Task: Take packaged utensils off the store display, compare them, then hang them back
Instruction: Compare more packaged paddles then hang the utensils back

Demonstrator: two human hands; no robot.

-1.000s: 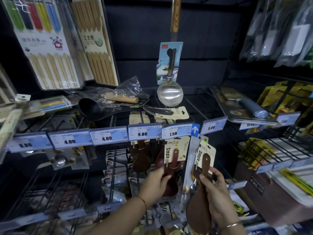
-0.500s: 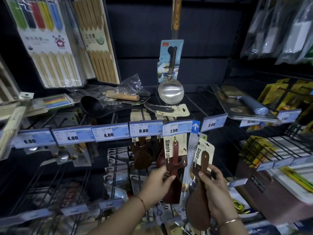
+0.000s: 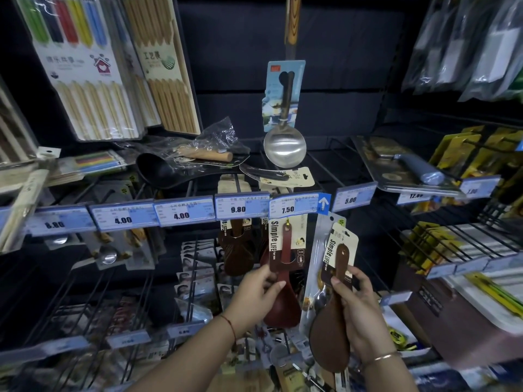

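Dark wire shelves [image 3: 325,165] stand all around. The left hand [image 3: 254,295] pinches a reddish spoon pack [image 3: 285,250] just under the 7.50 price tag [image 3: 291,207]. The right hand [image 3: 359,312] grips a brown spoon pack [image 3: 329,335] beside it.

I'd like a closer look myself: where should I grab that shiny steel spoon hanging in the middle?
Pinch the handle of the steel spoon together with its blue card, just above the bowl, from the front: it hangs upright, bowl down, facing you.
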